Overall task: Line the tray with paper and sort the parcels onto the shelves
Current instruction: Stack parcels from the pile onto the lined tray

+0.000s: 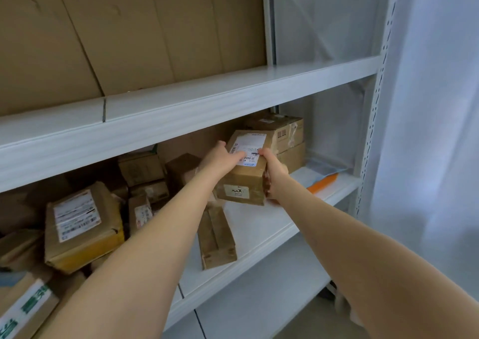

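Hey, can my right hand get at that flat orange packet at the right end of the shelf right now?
Probably, once freed. The orange packet lies just right of the right hand with only bare shelf between, but that hand grips the box together with the left hand.

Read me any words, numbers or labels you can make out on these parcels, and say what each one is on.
held parcel, top label: barcodes and print, too blurred to read.
held parcel, front sticker: large dark characters, not legible.
left parcel, shipping label: barcodes, text too small.
green-printed tape, bottom left: characters blurred.
Nothing reads with certainty.
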{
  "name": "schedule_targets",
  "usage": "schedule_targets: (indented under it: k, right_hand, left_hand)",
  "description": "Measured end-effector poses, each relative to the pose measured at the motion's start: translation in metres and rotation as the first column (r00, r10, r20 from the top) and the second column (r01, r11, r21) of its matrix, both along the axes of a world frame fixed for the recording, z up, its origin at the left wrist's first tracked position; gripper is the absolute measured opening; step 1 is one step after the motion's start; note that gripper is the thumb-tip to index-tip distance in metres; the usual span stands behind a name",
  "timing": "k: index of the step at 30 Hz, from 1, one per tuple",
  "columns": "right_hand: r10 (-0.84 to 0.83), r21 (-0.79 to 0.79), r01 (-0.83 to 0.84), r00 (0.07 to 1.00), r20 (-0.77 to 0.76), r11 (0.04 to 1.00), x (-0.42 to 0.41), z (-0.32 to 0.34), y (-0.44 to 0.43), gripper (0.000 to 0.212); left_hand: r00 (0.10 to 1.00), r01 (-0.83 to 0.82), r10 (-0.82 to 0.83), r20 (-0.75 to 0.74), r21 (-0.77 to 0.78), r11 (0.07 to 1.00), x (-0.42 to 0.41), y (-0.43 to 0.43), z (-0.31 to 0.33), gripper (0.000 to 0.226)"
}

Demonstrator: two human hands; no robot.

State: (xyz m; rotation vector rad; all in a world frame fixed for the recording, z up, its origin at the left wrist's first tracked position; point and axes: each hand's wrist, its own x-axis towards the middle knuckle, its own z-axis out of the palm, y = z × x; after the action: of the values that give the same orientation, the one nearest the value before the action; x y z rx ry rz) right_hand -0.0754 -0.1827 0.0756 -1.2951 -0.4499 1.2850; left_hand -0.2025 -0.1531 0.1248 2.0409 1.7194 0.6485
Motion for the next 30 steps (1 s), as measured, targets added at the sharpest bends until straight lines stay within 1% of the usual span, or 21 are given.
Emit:
schedule_targets:
  k: [3,6,7,9,11,13,15,16,17,18,20,22,23,25,30]
  right_hand:
    - [-0.077,-0.044,0.079,0.997,0.026,0.996,0.032,-0.006,0.002,0.096]
    - [-0.149,-0.083,0.153,0.988,0.046,0.985,0.063,-0.008,0.001,0.104]
    - [-0.177,-0.096,0.181,0.983,0.053,0.979,0.073,-0.009,0.001,0.106]
    - [-0.227,-0.104,0.231,0.973,0.046,0.967,0.090,-0.010,0.002,0.108]
    - [-0.273,-0.093,0.274,0.962,0.018,0.957,0.105,-0.014,0.004,0.109]
    - [-0.279,-0.088,0.279,0.960,0.017,0.956,0.119,-0.017,0.005,0.110]
    - [-0.267,-0.083,0.269,0.963,0.031,0.960,0.130,-0.020,0.006,0.111]
    - [-0.270,-0.069,0.270,0.963,0.012,0.960,0.139,-0.022,0.007,0.109]
    - [-0.273,-0.044,0.272,0.962,-0.022,0.961,0.146,-0.024,0.008,0.101]
    - [-0.272,-0.017,0.271,0.961,-0.051,0.962,0.154,-0.026,0.010,0.087]
    - [-0.246,0.017,0.247,0.967,-0.062,0.969,0.169,-0.027,0.015,0.059]
    - [-0.203,0.041,0.206,0.977,-0.068,0.978,0.180,-0.026,0.020,0.050]
    - [-0.183,0.044,0.186,0.981,-0.067,0.981,0.183,-0.025,0.023,0.049]
    - [-0.159,0.043,0.161,0.986,-0.048,0.986,0.187,-0.023,0.033,0.047]
    - [-0.181,0.002,0.181,0.983,0.024,0.983,0.196,-0.028,0.068,0.036]
  left_hand:
    - [0.996,0.094,-0.092,0.022,-0.121,0.988,0.036,-0.001,-0.010,0.093]
    - [0.979,0.201,-0.202,0.011,-0.193,0.961,0.069,-0.001,-0.021,0.099]
    - [0.978,0.209,-0.208,0.028,-0.193,0.959,0.078,-0.001,-0.025,0.103]
    - [0.984,0.176,-0.165,0.072,-0.198,0.964,0.095,0.000,-0.033,0.113]
    - [0.984,0.169,-0.155,0.082,-0.194,0.966,0.111,0.000,-0.041,0.112]
    - [0.982,0.183,-0.170,0.084,-0.174,0.968,0.126,0.001,-0.048,0.101]
    - [0.980,0.168,-0.145,0.137,-0.177,0.970,0.134,0.005,-0.051,0.091]
    - [0.973,0.157,-0.115,0.200,-0.205,0.966,0.140,0.010,-0.051,0.088]
    - [0.958,0.143,-0.073,0.276,-0.245,0.959,0.143,0.015,-0.051,0.087]
    - [0.935,0.135,-0.029,0.352,-0.281,0.950,0.146,0.021,-0.050,0.084]
    - [0.876,0.133,0.046,0.481,-0.332,0.934,0.154,0.032,-0.050,0.074]
    - [0.807,0.159,0.105,0.581,-0.384,0.909,0.166,0.043,-0.051,0.065]
    - [0.784,0.178,0.123,0.608,-0.410,0.894,0.172,0.049,-0.053,0.065]
    - [0.770,0.215,0.134,0.623,-0.452,0.866,0.185,0.061,-0.057,0.066]
    - [0.816,0.217,0.150,0.558,-0.537,0.815,0.205,0.099,-0.069,0.076]
